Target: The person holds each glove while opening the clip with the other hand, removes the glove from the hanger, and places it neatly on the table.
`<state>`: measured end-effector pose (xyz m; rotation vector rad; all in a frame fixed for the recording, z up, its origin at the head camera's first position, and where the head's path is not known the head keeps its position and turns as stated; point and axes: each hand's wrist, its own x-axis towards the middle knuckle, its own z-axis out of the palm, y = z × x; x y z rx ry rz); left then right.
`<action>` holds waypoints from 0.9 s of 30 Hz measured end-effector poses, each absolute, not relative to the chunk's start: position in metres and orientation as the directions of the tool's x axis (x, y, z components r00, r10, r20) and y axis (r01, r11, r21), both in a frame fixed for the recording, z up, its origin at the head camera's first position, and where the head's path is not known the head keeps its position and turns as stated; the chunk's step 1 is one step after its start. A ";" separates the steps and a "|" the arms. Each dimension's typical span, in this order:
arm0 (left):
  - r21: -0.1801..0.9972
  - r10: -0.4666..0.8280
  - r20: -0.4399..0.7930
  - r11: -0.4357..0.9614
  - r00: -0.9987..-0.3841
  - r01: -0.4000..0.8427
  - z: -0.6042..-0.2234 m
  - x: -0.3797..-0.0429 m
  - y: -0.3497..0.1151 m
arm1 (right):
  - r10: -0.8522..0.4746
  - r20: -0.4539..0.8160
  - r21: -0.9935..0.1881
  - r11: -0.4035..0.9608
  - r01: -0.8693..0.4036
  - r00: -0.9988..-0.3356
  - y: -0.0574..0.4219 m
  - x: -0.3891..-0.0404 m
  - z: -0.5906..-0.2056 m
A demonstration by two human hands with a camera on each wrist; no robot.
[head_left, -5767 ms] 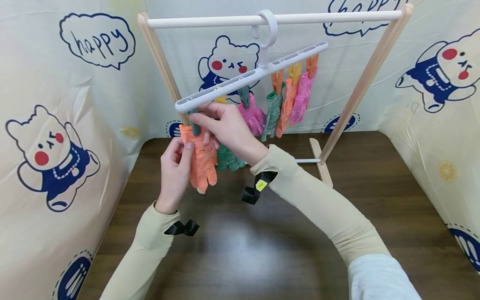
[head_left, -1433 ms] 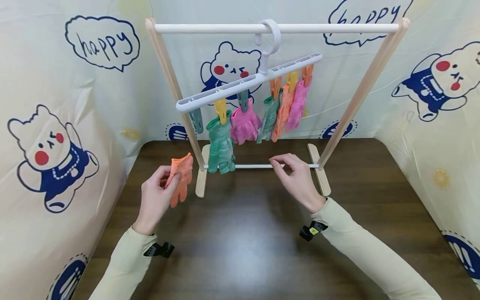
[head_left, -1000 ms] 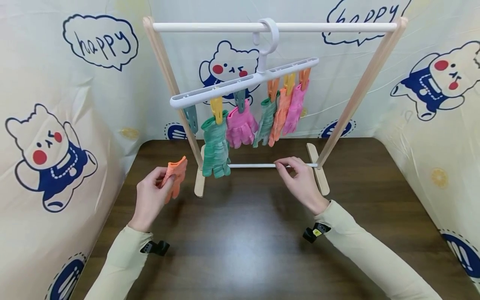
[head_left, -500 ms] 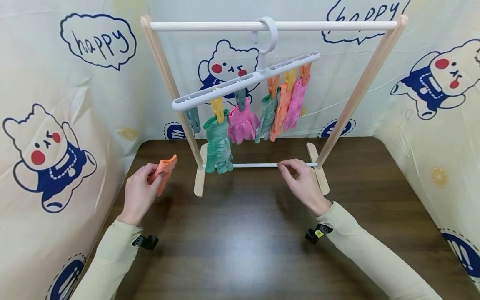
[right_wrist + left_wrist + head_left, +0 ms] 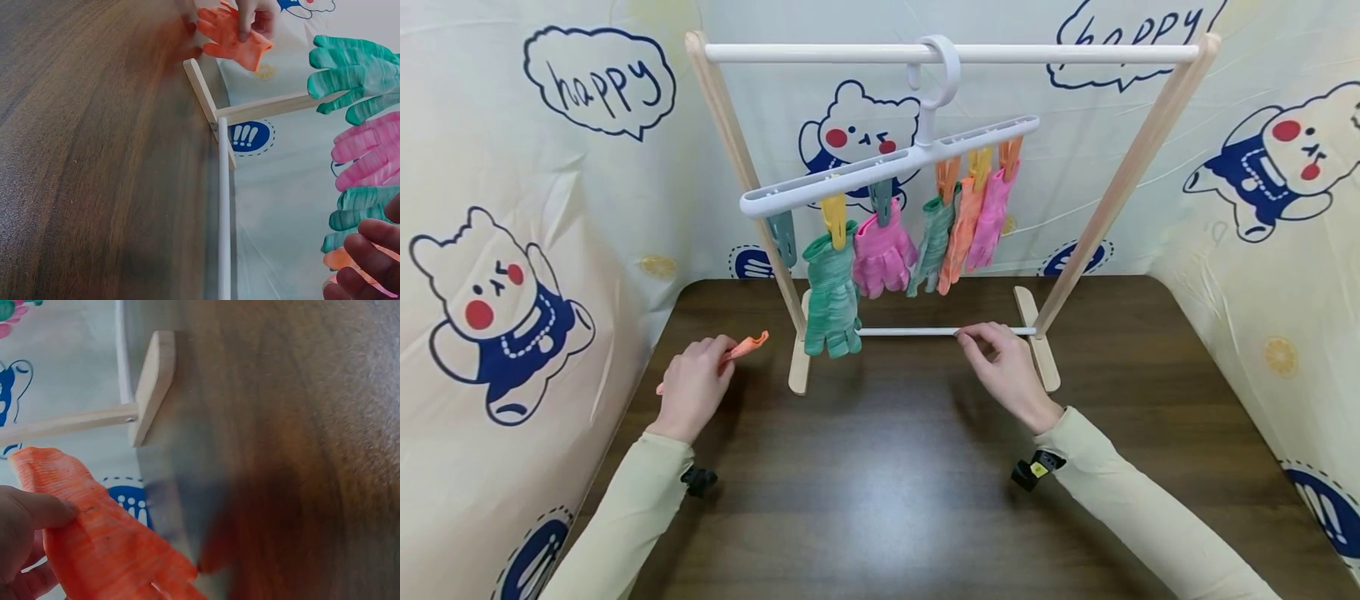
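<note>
My left hand (image 5: pixel 696 383) pinches an orange knit glove (image 5: pixel 106 537) between thumb and fingers, low over the left side of the table. In the head view the glove is seen nearly edge-on, partly hidden by the hand. My right hand (image 5: pixel 1009 371) holds nothing; its loosely bent fingers (image 5: pixel 372 256) are near the rack's lower bar in the head view. On a white hanger (image 5: pixel 842 177), a blue-green clothespin (image 5: pixel 784 237) at the left end grips nothing. Beside it, a yellow clothespin (image 5: pixel 833 221) holds a green glove (image 5: pixel 832 300), then comes a pink glove (image 5: pixel 883 254).
A wooden rack with a white top bar (image 5: pixel 820 53) carries the hanger. Green (image 5: pixel 934 242), orange (image 5: pixel 962 233) and pink (image 5: pixel 991 218) gloves hang towards its right end. The rack's wooden foot (image 5: pixel 800 367) stands right of my left hand. Patterned cloth surrounds the brown table (image 5: pixel 880 467).
The orange glove, earlier hanging at the left clothespin, came off in my left hand, moved down-left and tipped flatter. My right hand left that clothespin for the right side. The hanger sways slightly.
</note>
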<state>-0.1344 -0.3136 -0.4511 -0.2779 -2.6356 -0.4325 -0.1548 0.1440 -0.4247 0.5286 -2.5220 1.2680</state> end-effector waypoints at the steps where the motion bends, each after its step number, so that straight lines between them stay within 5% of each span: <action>1: 0.246 0.131 0.449 0.933 -0.884 0.262 -0.453 -0.135 -0.313 | -0.199 0.393 -0.713 0.550 -0.434 -0.898 0.144 -0.154 -0.425; 11: 0.230 0.188 0.232 0.943 -0.954 0.241 -0.467 -0.135 -0.299 | -0.202 0.381 -0.721 0.547 -0.427 -0.902 0.146 -0.154 -0.430; 20: 0.181 0.228 0.213 0.946 -0.950 0.268 -0.476 -0.128 -0.300 | -0.210 0.390 -0.709 0.553 -0.438 -0.897 0.146 -0.154 -0.433; 27: 0.206 0.212 0.082 0.952 -0.974 0.225 -0.473 -0.123 -0.299 | -0.223 0.378 -0.710 0.553 -0.436 -0.899 0.146 -0.153 -0.434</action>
